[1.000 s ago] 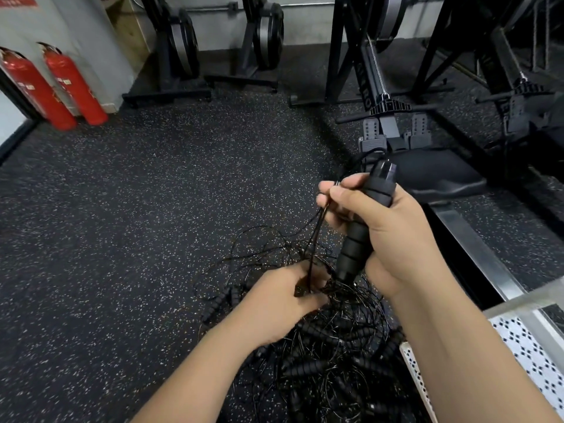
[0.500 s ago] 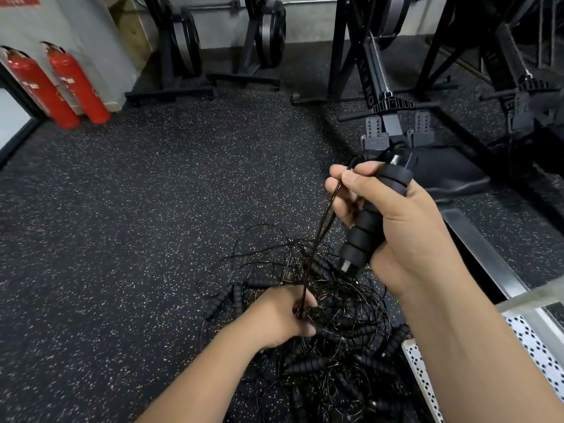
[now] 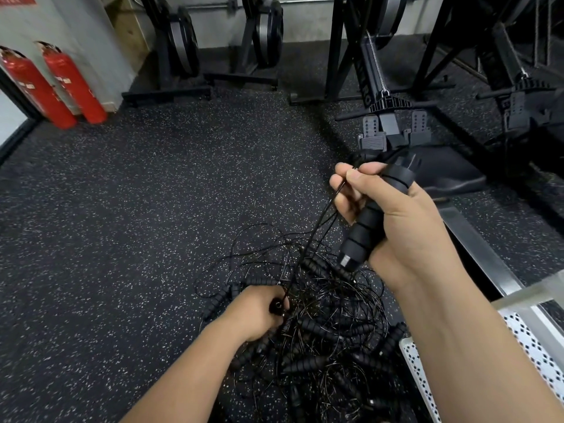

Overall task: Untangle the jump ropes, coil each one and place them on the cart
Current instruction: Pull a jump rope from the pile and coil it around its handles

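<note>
The right hand is gripping a handle and pinching its cord. Below it, the left hand is clutching a second handle in the pile on the floor. The cord probably wants drawing out slowly, freeing snags rather than yanking.

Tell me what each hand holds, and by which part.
Right hand grips a ribbed jump-rope handle around its upper half, thumb pinning the cord. Left hand, down in the tangled pile, grips what looks like another handle near its cord end.

Black white-flecked rubber floor carries black rowing machines, with two red fire extinguishers beside a grey wall.
</note>
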The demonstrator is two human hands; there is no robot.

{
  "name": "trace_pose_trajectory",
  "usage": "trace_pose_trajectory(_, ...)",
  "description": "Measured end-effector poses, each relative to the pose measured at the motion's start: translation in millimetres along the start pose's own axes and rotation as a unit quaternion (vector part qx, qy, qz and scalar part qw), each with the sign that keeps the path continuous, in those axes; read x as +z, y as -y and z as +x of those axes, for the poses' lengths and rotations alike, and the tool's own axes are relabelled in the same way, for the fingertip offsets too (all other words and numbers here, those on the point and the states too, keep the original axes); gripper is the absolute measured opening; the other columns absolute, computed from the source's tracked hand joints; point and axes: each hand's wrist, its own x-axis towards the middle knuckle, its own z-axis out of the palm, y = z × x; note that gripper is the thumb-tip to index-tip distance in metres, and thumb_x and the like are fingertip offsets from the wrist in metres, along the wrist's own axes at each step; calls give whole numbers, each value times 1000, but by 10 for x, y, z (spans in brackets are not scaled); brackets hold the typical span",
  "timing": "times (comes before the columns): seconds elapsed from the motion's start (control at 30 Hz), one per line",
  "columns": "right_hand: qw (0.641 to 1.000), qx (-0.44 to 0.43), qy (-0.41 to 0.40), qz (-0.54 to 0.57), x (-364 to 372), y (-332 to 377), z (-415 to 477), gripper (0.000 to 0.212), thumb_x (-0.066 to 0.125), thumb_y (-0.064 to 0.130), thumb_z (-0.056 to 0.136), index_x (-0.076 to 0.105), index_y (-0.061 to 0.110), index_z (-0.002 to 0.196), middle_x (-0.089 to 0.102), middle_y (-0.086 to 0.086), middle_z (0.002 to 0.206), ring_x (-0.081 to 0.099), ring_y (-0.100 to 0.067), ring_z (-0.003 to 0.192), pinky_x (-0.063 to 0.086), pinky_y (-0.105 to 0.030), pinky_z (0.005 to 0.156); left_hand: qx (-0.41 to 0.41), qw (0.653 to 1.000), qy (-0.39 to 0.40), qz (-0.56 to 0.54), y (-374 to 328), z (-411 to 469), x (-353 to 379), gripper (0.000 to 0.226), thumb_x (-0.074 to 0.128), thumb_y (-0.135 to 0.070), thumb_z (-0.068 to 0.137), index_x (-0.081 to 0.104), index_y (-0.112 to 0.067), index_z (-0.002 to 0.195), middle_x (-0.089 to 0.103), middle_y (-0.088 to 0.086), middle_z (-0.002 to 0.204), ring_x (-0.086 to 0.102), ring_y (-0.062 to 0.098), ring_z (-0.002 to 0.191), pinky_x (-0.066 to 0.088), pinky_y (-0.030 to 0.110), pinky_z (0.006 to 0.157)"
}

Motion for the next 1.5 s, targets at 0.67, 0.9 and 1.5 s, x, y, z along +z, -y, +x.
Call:
trace_pose_trajectory(0.67,925,90,26,-369,-40,-598,-18,25,64,50,98,63,25,103,73,-4,85,60,-18,68,53,-45,66,108,885,-183,-413,-577,-477,-686,16,71,-43,102,75,-42,117,79,-15,117,70,9,117,51,42,110)
trace_pose_trajectory(0.9,921,30,47,-386,37,-768,-28,37,58,22,101,66,51,122,76,19,105,70,-7,96,57,-38,90,139,848,-186,-477,-589,-586,-839,22,73,-32,102,78,-38,121,80,-4,120,73,21,119,49,55,115)
trace_pose_trajectory(1.5,945,-8,108,-308,137,-847,-144,52,84,13,94,65,44,130,78,10,124,75,-13,115,59,-45,102,145,786,-192,-569,-477,-623,-979,29,66,-37,105,77,-23,128,76,13,128,63,44,131,48,68,112)
